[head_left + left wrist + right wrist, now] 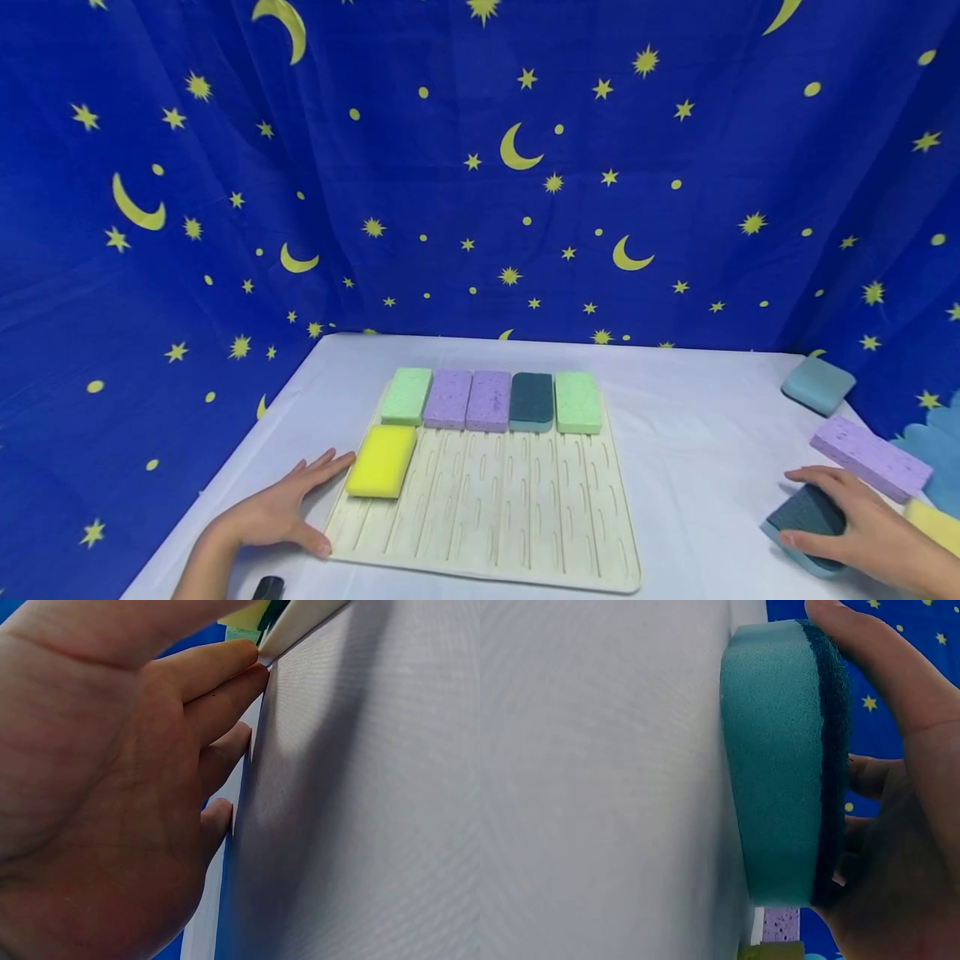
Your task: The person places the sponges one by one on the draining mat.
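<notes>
At the right side of the table my right hand (873, 525) grips a teal sponge (808, 510) with a dark scouring side up, thumb on the near side and fingers at the far side. In the right wrist view the sponge's pale teal edge (772, 765) stands close over the white cloth. My left hand (277, 504) rests with fingers spread at the left edge of a cream ridged mat (510, 508). Its thumb touches the mat's near left corner, and its fingertips (251, 656) are by the mat's rim, close to a yellow sponge (381, 461).
Along the mat's far edge lie green (407, 396), purple (448, 398) and dark teal (532, 400) sponges in a row. Beyond my right hand are another teal sponge (817, 385), a purple one (870, 457) and a pale yellow one (933, 525). A black object (268, 588) lies at the near left.
</notes>
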`<state>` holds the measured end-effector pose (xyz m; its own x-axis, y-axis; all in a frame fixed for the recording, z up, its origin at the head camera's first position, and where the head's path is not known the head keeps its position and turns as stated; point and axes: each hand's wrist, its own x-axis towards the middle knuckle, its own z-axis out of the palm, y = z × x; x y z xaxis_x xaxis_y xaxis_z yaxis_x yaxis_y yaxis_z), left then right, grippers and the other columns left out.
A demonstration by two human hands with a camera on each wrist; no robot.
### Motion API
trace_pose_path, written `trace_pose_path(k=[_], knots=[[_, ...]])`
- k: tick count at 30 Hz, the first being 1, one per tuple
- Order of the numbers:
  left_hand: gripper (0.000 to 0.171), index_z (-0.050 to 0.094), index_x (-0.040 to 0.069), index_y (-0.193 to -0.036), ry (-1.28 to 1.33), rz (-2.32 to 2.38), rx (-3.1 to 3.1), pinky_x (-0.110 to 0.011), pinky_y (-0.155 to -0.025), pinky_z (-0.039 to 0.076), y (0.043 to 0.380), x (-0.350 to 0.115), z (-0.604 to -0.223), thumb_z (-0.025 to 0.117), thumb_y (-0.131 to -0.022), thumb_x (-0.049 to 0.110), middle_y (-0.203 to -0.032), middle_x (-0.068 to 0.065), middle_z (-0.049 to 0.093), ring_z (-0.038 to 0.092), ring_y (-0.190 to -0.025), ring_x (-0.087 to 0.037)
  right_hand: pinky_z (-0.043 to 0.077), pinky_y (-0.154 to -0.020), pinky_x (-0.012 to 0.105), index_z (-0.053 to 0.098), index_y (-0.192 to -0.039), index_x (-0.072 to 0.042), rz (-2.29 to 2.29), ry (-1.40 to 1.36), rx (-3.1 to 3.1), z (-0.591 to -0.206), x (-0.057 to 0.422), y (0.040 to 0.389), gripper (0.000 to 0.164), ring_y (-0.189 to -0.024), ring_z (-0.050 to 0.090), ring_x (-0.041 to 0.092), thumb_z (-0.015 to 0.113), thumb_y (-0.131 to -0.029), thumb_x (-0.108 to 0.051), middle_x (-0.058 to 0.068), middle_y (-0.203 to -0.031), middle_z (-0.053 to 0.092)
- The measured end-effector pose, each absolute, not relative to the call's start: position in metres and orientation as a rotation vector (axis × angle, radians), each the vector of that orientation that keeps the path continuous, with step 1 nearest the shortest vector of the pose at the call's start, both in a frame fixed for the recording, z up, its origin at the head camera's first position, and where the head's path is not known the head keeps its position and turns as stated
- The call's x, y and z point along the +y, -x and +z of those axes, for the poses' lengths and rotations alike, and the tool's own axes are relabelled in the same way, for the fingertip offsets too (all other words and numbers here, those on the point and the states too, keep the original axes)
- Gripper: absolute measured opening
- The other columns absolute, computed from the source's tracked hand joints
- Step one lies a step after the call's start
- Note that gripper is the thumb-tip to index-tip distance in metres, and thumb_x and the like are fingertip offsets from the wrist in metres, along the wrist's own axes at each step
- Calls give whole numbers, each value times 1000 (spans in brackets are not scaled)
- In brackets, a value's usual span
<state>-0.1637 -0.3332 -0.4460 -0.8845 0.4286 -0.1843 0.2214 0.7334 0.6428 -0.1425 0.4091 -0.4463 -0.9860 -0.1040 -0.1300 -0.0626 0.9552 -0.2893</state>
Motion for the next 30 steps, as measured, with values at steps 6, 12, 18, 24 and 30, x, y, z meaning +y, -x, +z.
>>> trace_pose_path(k=[6,12,18,24,30], knots=[[110,27,17,-153,-503,908,2620,-79,-95,5,164,-334,-446,87,-64,40,-153,-30,16,1,-132,-63,36,-74,75,27,-136,12,-453,108,2999,-449,414,137,104,-103,39,57,74,-75,-58,40,-122,36],[109,27,17,-153,-509,917,2618,-79,-95,5,163,-333,-445,87,-65,39,-153,-31,15,0,-131,-64,33,-79,77,11,-133,19,-458,9,2974,-447,415,133,118,-100,38,57,79,-70,-55,43,-117,32],[109,26,17,-154,-492,909,2610,-79,-95,4,164,-333,-445,87,-65,39,-153,-30,15,-1,-132,-63,41,-76,67,26,-123,23,-431,-41,2944,-451,418,133,111,-93,44,49,78,-69,-58,40,-109,38],[109,26,17,-154,-503,913,2601,-79,-95,4,165,-333,-444,86,-66,39,-153,-31,15,-1,-132,-63,42,-75,66,32,-124,21,-346,-19,2982,-454,420,133,110,-93,43,49,73,-69,-66,38,-109,39],[109,26,16,-154,-517,902,2608,-79,-95,6,164,-333,-444,86,-66,39,-153,-31,15,0,-131,-63,41,-75,69,35,-127,18,-306,-14,3093,-449,415,131,114,-95,40,56,73,-65,-69,39,-112,35]])
